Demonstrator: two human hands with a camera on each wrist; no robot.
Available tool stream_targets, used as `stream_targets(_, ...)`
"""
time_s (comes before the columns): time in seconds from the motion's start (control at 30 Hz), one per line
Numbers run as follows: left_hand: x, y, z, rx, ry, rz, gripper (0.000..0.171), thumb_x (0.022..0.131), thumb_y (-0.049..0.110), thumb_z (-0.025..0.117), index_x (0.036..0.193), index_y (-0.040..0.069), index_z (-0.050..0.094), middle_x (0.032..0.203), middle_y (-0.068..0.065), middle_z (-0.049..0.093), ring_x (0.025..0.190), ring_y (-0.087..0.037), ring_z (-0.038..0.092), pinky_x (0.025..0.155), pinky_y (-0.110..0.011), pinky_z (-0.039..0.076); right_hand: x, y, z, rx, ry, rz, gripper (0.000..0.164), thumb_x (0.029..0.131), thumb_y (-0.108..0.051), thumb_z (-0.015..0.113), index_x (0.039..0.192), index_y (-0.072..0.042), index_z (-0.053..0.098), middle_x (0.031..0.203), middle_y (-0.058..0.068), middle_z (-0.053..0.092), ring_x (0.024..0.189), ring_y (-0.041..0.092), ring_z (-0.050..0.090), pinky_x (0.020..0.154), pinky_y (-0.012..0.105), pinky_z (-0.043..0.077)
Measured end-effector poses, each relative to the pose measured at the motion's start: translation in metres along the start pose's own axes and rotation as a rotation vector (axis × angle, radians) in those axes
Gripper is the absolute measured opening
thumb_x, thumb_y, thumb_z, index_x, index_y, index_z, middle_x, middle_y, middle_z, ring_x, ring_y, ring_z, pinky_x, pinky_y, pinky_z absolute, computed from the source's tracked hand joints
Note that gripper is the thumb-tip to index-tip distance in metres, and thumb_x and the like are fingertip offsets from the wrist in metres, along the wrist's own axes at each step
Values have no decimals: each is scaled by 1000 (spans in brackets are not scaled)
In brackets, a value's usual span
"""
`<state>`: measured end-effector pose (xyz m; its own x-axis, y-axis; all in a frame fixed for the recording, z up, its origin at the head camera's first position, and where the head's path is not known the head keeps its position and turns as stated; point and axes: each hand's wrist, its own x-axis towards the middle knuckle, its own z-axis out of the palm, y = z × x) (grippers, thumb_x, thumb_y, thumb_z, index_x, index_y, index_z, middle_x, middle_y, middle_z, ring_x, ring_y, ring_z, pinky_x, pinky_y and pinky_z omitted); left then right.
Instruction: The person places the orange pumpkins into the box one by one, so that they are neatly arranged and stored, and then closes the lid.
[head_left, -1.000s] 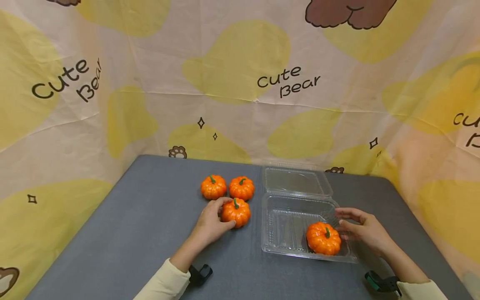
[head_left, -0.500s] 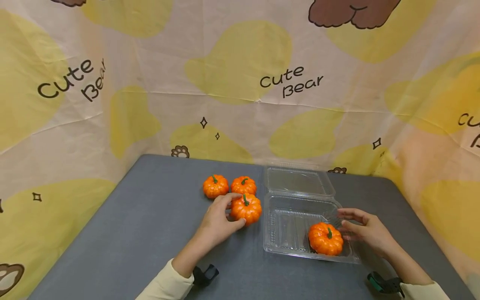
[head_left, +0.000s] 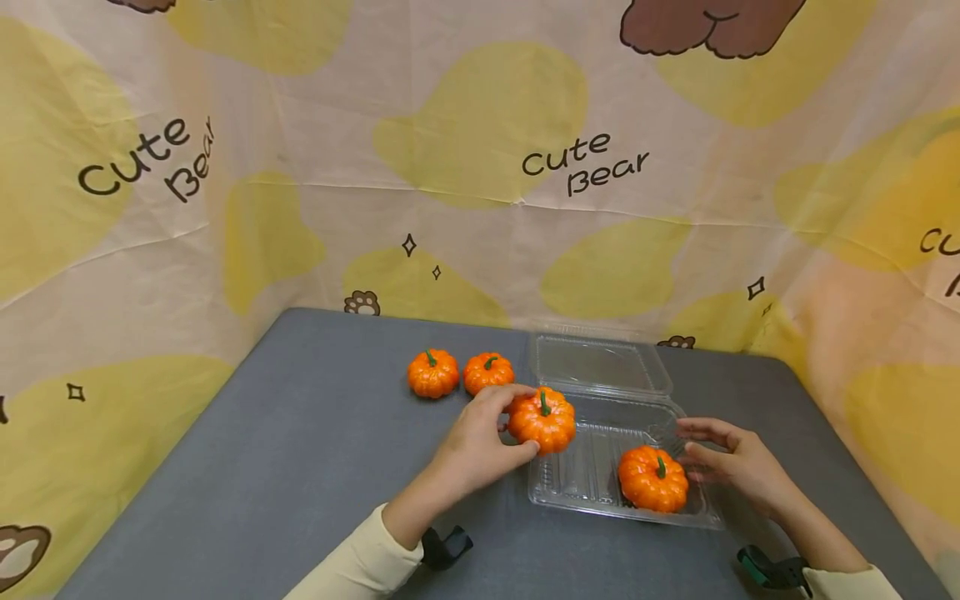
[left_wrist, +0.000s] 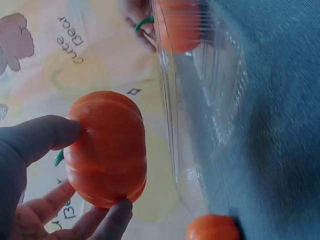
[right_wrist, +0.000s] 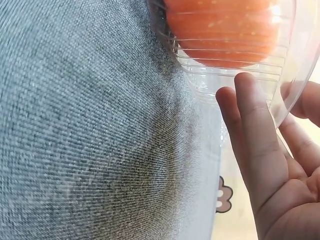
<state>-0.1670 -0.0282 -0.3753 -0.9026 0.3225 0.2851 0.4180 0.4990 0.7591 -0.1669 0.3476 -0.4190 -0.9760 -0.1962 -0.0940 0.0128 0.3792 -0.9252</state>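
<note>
My left hand (head_left: 480,442) grips a small orange pumpkin (head_left: 543,421) with a green stem, thumb on the near side and fingers on the far side. In the left wrist view this pumpkin (left_wrist: 107,150) is clear of the table, beside the wall of a clear plastic clamshell container (left_wrist: 172,120). From the head view it overlaps the left part of the open container (head_left: 581,500). Another pumpkin (head_left: 652,479) sits inside at the right front. My right hand (head_left: 738,467) holds the container's right side, with fingers (right_wrist: 255,115) against the outer wall and the thumb at the rim.
Two more pumpkins, one at left (head_left: 432,373) and one at right (head_left: 488,372), stand on the grey cloth-covered table (head_left: 300,433) behind the left hand. The container's lid (head_left: 600,364) lies folded back toward the printed fabric backdrop (head_left: 465,125).
My left hand has lifted the pumpkin from the table and carried it right, to the container's left part. The right hand stays at the container's side.
</note>
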Motion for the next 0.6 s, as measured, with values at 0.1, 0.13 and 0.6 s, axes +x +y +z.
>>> stream_targets(0.1,4,2,7,5,-26,17,54,72,15,77,124,14,61,118,-5,61,104,-19,58,84,-33,55,0,0,0,-5,0,0,52,96,-16,59,135,12,42,109,-20,62,88,10,71,70,35,59)
stream_targets(0.13,5,3,10,1,-40,20,54,72,15,77,124,14,61,117,-5,61,103,-19,58,84,-31,55,0,0,0,-6,2,0,52,96,-16,59,135,12,42,109,-20,62,88,10,71,70,35,59)
stream_targets(0.6,14,4,38,112,-176,74,54,71,24,79,122,23,61,113,1,61,96,-12,59,83,-22,49,0,-2,0,-50,21,-3,49,95,-14,59,135,11,44,111,-13,63,86,11,71,71,31,59)
